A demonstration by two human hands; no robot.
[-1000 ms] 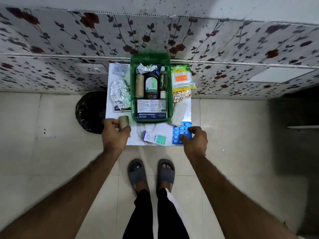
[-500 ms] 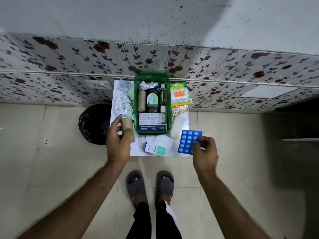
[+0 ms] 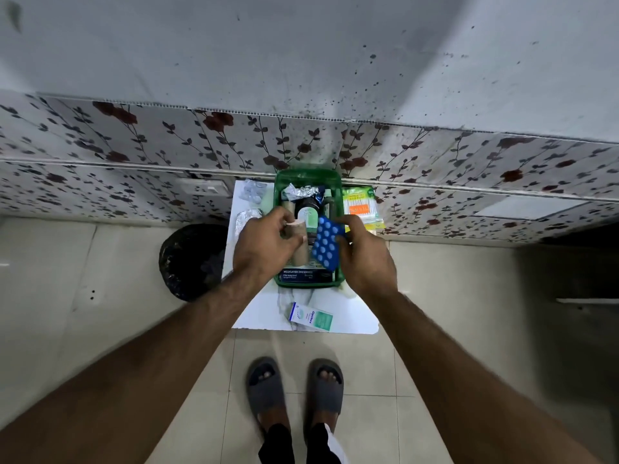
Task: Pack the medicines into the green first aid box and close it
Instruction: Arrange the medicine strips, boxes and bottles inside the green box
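The left hand (image 3: 264,244) is curled around a tan bandage roll (image 3: 299,244), thumb and fingers pressed on its upper end, and holds it upright over the green first aid box (image 3: 338,182). The right hand (image 3: 363,254) pinches a blue blister pack (image 3: 326,242) along its right edge, the sheet tilted with its round pale tablets facing up, just beside the roll. Both hands hang over the middle of the open box and hide much of what lies in it.

Inside the box, a dark bottle with a pale green label (image 3: 307,214) stands near the far end, crumpled foil (image 3: 296,192) lies behind it, and a flat dark carton printed "MEDICATED DRESSING" (image 3: 306,275) sits at the near end. The box rests on a white table (image 3: 355,316) against a wall with a flowered pattern. A small white and teal carton (image 3: 311,317) lies on the table near its front edge, well apart from the box. A yellow-green packet of cotton buds (image 3: 360,204) lies to the right of the box, and clear wrappers (image 3: 253,192) to its left. A black bag (image 3: 191,259) sits on the tiled floor to the table's left.
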